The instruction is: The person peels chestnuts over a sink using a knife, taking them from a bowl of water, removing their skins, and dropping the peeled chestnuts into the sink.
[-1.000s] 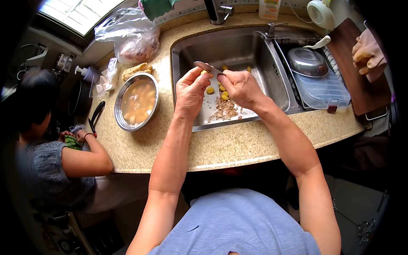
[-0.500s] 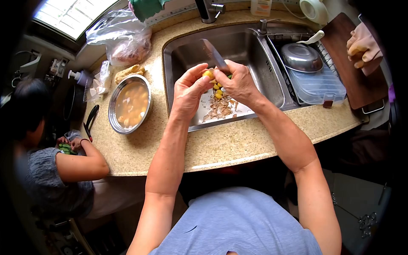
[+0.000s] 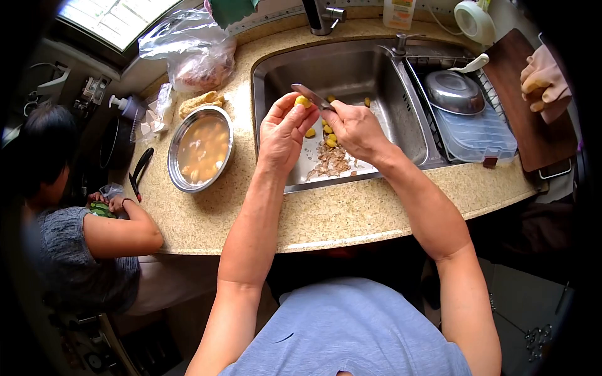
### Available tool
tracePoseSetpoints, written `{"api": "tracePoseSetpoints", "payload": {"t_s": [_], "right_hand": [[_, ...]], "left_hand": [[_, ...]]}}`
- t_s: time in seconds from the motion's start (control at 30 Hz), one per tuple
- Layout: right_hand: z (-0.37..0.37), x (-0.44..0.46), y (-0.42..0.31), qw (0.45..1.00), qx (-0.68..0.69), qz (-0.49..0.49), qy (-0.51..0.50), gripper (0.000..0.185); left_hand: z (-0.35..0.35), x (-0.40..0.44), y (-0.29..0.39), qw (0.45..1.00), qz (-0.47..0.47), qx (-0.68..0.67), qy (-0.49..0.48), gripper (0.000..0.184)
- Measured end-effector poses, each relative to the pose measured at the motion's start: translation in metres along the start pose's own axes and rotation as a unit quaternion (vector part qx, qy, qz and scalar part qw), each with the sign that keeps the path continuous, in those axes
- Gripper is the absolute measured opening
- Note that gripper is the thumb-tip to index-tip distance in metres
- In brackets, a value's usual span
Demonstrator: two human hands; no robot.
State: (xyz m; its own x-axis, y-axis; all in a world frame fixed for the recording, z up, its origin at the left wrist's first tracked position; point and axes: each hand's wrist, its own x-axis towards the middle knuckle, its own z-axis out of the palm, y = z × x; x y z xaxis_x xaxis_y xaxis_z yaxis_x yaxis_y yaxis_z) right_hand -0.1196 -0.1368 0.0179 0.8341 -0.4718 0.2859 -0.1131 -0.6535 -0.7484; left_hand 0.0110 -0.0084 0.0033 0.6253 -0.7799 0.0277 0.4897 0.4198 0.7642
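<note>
In the upper middle of the frame I see the left hand [image 3: 280, 135] pinching a yellow nut [image 3: 303, 101] between thumb and fingers, above the sink [image 3: 370, 72]. The right hand [image 3: 357, 128] is closed around the handle of a knife [image 3: 311, 94], its blade slanting toward upper left, right by the nut; I can't tell whether the edge touches it. Beneath the hands, more yellow pieces [image 3: 332, 143] lie in the sink, with brown peelings [image 3: 330, 165] at its near edge. Left of center, a metal bowl [image 3: 188, 187] of cloudy water and pale lumps sits on the counter [image 3: 351, 216]. At the far left of my view, a co-worker [image 3: 66, 241] leans at the counter, a green thing between their hands.
</note>
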Motion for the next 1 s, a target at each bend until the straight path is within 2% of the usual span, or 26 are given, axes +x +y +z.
{"api": "tracePoseSetpoints", "payload": {"t_s": [0.03,0.17,0.23,0.33,0.4,0.47,0.53,0.6,0.67,0.73,0.8,0.87,0.9,0.97,1.0], "right_hand": [[0.000,0.001,0.002,0.999,0.002,0.038,-0.016,0.031],[-0.005,0.002,-0.004,0.998,-0.011,0.061,-0.001,0.026],[-0.004,-0.001,-0.009,0.988,0.139,-0.004,0.067,0.019],[-0.005,-0.001,-0.012,0.977,0.197,-0.035,0.067,0.016],[-0.004,0.000,-0.005,0.979,0.191,-0.039,0.060,0.016],[-0.004,0.002,0.002,0.994,0.100,-0.005,0.047,0.015],[-0.003,0.002,0.002,0.995,0.087,0.028,0.035,0.017],[0.001,0.003,0.006,0.992,0.082,0.051,0.086,0.022],[0.001,0.003,0.009,0.992,0.079,0.053,0.081,0.026],[0.001,0.004,0.016,0.995,0.000,0.086,0.052,0.024],[0.002,0.005,0.020,0.993,-0.021,0.112,0.033,0.020],[-0.001,0.005,0.022,0.992,-0.034,0.121,-0.015,0.017],[-0.002,0.004,0.023,0.992,-0.033,0.117,-0.016,0.017],[0.000,0.006,0.019,0.990,-0.108,0.084,-0.027,0.017],[0.005,0.005,0.026,0.997,-0.052,0.063,-0.016,0.020]], "left_hand": [[0.001,0.000,0.000,1.000,0.001,-0.018,-0.004,0.022],[0.010,-0.002,0.001,1.000,-0.010,-0.019,0.002,0.024],[0.015,-0.005,0.003,0.999,-0.024,0.025,0.014,0.025],[0.013,-0.005,0.000,0.995,-0.060,0.073,-0.009,0.021],[0.013,-0.005,-0.004,0.995,-0.055,0.077,-0.012,0.022],[0.005,-0.004,-0.003,0.990,-0.078,0.115,-0.030,0.027],[-0.001,-0.003,-0.004,0.989,-0.079,0.122,0.014,0.028],[-0.006,0.000,-0.001,0.978,-0.112,0.138,0.110,0.028],[-0.007,0.004,0.002,0.978,-0.111,0.119,0.135,0.028],[-0.005,0.004,0.001,0.975,-0.114,0.080,0.174,0.032],[-0.007,0.003,0.000,0.975,-0.102,0.100,0.171,0.036],[-0.004,0.003,0.001,0.968,-0.026,0.190,0.161,0.045],[-0.008,0.004,0.001,0.972,-0.004,0.190,0.140,0.054],[-0.014,0.004,0.001,0.960,0.038,0.250,0.118,0.049],[-0.011,0.001,0.004,0.947,0.059,0.296,0.108,0.047]]}}
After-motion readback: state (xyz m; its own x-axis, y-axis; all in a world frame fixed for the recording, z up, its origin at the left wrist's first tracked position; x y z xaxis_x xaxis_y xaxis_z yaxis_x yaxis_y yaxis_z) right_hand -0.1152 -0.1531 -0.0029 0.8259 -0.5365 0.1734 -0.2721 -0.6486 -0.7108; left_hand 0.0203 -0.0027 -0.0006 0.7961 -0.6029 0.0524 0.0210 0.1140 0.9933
